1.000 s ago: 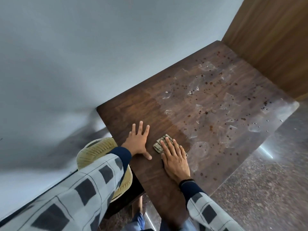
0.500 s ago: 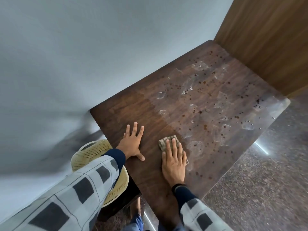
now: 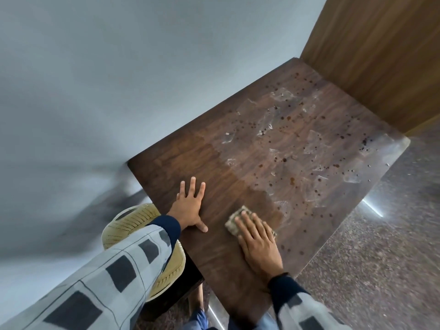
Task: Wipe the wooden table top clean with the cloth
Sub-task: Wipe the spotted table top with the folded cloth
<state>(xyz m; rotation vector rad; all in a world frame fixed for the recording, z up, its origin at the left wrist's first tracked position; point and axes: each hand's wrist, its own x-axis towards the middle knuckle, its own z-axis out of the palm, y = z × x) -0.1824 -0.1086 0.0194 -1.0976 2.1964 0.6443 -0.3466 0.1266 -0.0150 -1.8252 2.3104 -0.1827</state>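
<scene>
Where the head camera looks down on the wooden table top [image 3: 238,167], the right hand [image 3: 258,241] lies flat, palm down, fingers extended and close together, pressing a small folded cloth [image 3: 235,221] against the wood near the table's near-right edge. The cloth sits under the fingers, its grey-brown weave showing past the fingertips and to their left, with a small corner also peeking out on the right side of the hand; the hand presses on it rather than closing round it. The left hand [image 3: 190,206] rests just beside, apart from the cloth, open with fingers spread and thumb out, flat on the bare wood close to the table's left edge and holding nothing. Beyond the cloth, toward the far and right edges, the top carries dark spots [image 3: 291,179] and pale, filmy smears [image 3: 281,96], while the part around both hands looks darker and even. Both checked sleeves [image 3: 114,277] end in dark cuffs. A woven yellow basket [image 3: 133,225] sits below the table's left edge, partly hidden by the left sleeve.
</scene>
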